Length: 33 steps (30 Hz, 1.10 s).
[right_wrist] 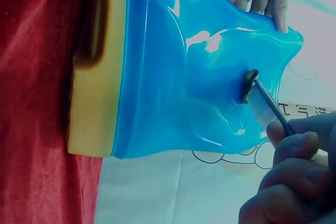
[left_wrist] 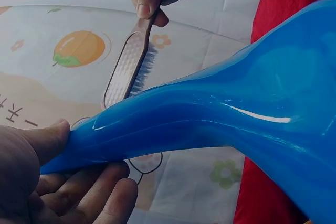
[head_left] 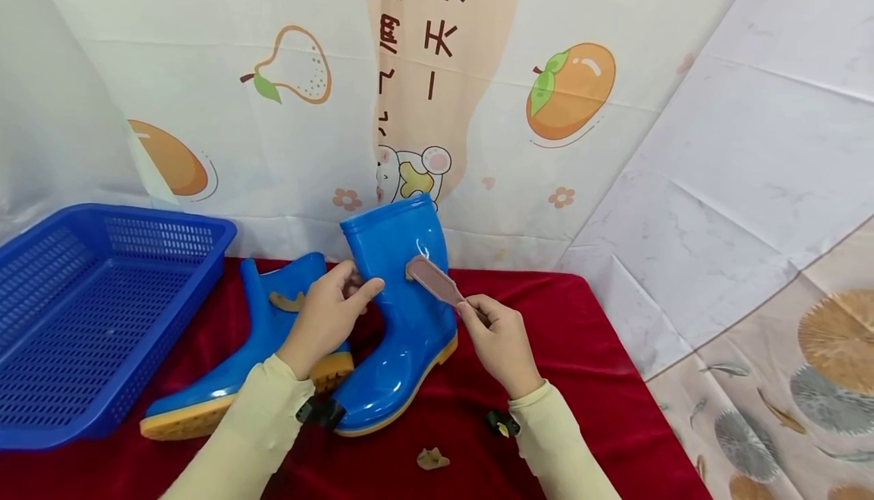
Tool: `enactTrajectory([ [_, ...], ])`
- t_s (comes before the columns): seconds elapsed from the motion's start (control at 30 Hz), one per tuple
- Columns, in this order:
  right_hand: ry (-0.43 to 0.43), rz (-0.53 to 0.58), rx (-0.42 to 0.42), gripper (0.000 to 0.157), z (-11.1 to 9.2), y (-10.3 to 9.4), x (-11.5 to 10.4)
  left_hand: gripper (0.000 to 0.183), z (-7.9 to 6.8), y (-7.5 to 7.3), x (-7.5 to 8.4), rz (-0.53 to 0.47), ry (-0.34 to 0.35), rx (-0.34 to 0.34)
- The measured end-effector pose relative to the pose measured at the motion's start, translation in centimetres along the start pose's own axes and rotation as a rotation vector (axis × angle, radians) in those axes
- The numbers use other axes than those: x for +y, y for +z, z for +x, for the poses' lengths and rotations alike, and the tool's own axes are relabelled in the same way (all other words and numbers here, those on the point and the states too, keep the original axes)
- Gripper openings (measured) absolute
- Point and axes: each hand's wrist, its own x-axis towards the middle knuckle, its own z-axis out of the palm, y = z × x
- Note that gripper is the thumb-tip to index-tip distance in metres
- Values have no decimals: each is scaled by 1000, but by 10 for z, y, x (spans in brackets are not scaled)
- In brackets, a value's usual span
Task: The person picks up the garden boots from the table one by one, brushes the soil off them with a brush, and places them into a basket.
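Note:
A shiny blue rain boot (head_left: 403, 333) with a yellow sole stands upright on the red cloth. My left hand (head_left: 334, 310) grips its shaft, thumb on one side and fingers on the other, as the left wrist view shows. In my right hand (head_left: 501, 341) is a brush (head_left: 435, 280) with a pinkish-brown back, held by its handle. Its dark bristles (left_wrist: 144, 69) face the shaft, and the head overlaps a brown smear (right_wrist: 250, 85) there. A second blue rain boot (head_left: 262, 341) leans behind my left forearm, with a brown smear (head_left: 287, 301) on its shaft.
A blue perforated plastic basket (head_left: 157, 303) stands at the left. On the red cloth (head_left: 560, 325), near the front, lies a small beige-brown clump (head_left: 433, 458). A printed white curtain (head_left: 492, 181) hangs close behind the boots.

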Motion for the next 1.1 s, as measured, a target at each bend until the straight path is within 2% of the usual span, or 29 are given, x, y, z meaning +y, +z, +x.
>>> enactTrajectory([
  [0.37,-16,9,39,15,1,-1,-1,36,-1,-1,1,7,17,6],
  [0.57,-21,20,56,18,0,0,-1,37,-1,0,0,9,21,17],
  [0.63,-49,23,37,19,0,2,-1,37,-1,1,0,9,19,19],
  [0.77,-109,35,-64,18,-2,4,-1,37,0,1,-1,5,16,16],
  [0.87,-117,23,-99,18,-2,3,-2,37,0,1,0,1,10,16],
  [1.1,-83,-60,-14,16,2,-6,-1,39,0,1,0,12,-8,22],
])
